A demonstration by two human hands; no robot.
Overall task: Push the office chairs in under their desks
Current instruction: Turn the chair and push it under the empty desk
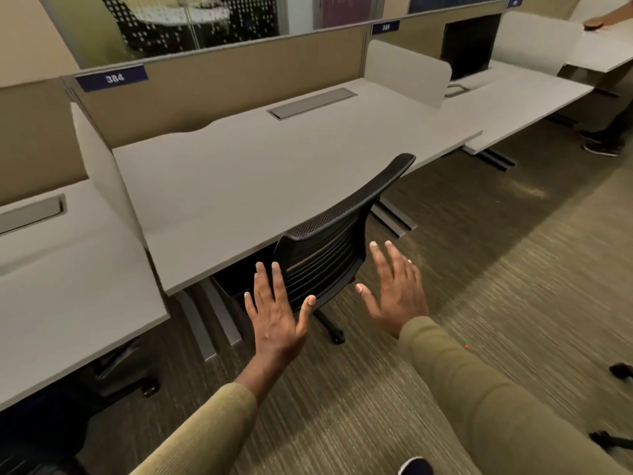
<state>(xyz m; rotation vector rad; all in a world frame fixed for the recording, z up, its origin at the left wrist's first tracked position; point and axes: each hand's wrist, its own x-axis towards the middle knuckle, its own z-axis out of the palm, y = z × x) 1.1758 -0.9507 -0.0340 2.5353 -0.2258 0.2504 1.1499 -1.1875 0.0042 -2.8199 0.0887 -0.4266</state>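
Under the pale grey desk [274,173] marked 384, the black slatted-back office chair [337,245] sat with its seat tucked in and its backrest against the desk edge. Both hands were spread flat, fingers apart, holding nothing: left hand [279,315] and right hand [399,289] hovered just behind the backrest.

We are looking at a black office chair with a dotted mesh back [337,231], a pale grey flat desk top [246,180], tan divider walls [219,84], a dark blue number tag with white digits [112,78], olive-green knit sleeves [479,389] and striped brown-green carpet [496,269].
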